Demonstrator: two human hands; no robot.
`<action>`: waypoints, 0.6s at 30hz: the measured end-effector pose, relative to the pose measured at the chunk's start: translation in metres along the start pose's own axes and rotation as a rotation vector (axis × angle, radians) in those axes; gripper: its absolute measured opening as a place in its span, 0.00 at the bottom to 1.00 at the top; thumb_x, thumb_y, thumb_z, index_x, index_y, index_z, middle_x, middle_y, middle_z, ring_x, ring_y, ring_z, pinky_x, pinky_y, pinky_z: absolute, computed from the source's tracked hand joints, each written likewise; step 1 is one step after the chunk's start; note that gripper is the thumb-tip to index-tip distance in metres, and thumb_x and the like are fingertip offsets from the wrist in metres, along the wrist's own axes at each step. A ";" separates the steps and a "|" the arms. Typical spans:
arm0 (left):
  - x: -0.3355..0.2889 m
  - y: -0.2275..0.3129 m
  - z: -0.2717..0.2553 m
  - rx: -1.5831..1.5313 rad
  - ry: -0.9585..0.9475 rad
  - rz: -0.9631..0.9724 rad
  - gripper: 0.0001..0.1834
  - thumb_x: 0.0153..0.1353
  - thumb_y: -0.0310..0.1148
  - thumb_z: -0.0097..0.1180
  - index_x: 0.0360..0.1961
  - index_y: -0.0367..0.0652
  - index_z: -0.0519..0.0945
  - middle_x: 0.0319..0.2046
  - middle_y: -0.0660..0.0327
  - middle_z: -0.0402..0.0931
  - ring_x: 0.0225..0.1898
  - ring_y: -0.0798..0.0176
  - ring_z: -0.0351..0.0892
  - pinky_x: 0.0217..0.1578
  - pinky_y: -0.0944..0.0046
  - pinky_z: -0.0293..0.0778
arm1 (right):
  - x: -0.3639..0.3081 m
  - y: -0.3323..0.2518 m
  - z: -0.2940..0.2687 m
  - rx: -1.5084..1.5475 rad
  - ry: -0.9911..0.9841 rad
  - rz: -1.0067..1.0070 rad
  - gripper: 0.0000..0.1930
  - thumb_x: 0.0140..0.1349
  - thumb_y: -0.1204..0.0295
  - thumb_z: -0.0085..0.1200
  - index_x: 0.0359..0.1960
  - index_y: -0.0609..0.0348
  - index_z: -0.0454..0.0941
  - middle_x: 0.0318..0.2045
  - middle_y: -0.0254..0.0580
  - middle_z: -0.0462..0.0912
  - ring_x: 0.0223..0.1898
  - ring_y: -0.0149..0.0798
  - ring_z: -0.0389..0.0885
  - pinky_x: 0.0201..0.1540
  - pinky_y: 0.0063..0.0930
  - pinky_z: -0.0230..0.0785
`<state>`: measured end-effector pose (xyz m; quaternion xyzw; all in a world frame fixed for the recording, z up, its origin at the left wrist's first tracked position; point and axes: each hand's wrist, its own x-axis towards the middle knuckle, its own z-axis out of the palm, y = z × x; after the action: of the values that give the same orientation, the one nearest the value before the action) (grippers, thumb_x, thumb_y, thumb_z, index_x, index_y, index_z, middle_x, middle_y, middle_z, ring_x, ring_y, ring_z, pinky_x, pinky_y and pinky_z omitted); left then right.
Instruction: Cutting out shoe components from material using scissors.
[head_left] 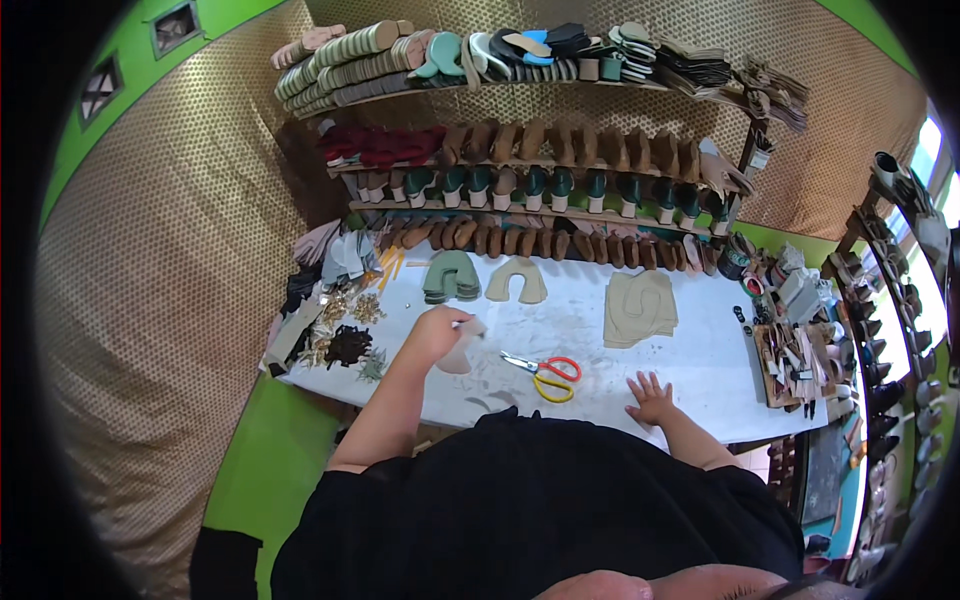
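My left hand (436, 334) is closed on a pale cut piece of sheet material (457, 357), which hangs over the left middle of the white table. My right hand (653, 402) lies on the tabletop near its front edge, fingers spread, holding nothing. Between the hands rests a pair of scissors (535, 366), blades parted, one handle red and the other yellow. Beyond my left hand lie a stack of green U-shaped pieces (451, 272) and a beige U-shaped piece (537, 271). Farther right is a pile of beige sheets (640, 325). Small dark scraps (493, 398) lie near the front edge.
Shelves at the back carry rows of brown shoes (560, 145), green-and-white shoe parts (537, 185) and stacked soles (360, 55). Black and gold bits (349, 345) lie at the table's left. A tray of tools (790, 365) stands on the right, beside a shoe rack (880, 370).
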<state>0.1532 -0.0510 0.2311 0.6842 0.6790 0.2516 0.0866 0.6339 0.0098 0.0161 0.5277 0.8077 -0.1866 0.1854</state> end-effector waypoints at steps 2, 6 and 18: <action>0.005 0.008 -0.012 -0.177 -0.216 -0.069 0.19 0.53 0.24 0.58 0.47 0.47 0.84 0.40 0.49 0.82 0.40 0.52 0.81 0.44 0.61 0.75 | -0.002 -0.019 -0.005 0.019 -0.025 0.071 0.42 0.63 0.38 0.38 0.74 0.33 0.35 0.75 0.33 0.29 0.75 0.48 0.23 0.68 0.68 0.24; 0.007 -0.030 -0.018 -0.263 -0.330 -0.127 0.20 0.55 0.24 0.57 0.50 0.50 0.83 0.40 0.50 0.82 0.38 0.55 0.82 0.43 0.63 0.75 | 0.003 -0.056 -0.011 0.089 -0.059 0.261 0.45 0.63 0.38 0.39 0.74 0.38 0.32 0.74 0.40 0.23 0.74 0.54 0.18 0.68 0.69 0.25; -0.076 -0.210 0.104 0.324 -0.270 -0.043 0.37 0.59 0.48 0.55 0.67 0.48 0.62 0.70 0.50 0.51 0.71 0.40 0.48 0.65 0.34 0.50 | 0.032 -0.102 -0.002 0.164 -0.048 0.548 0.46 0.62 0.35 0.36 0.74 0.37 0.28 0.74 0.43 0.22 0.74 0.58 0.20 0.68 0.68 0.26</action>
<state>0.0183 -0.0885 0.0281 0.7019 0.7074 0.0433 0.0713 0.5283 -0.0022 0.0130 0.7350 0.6125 -0.2065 0.2050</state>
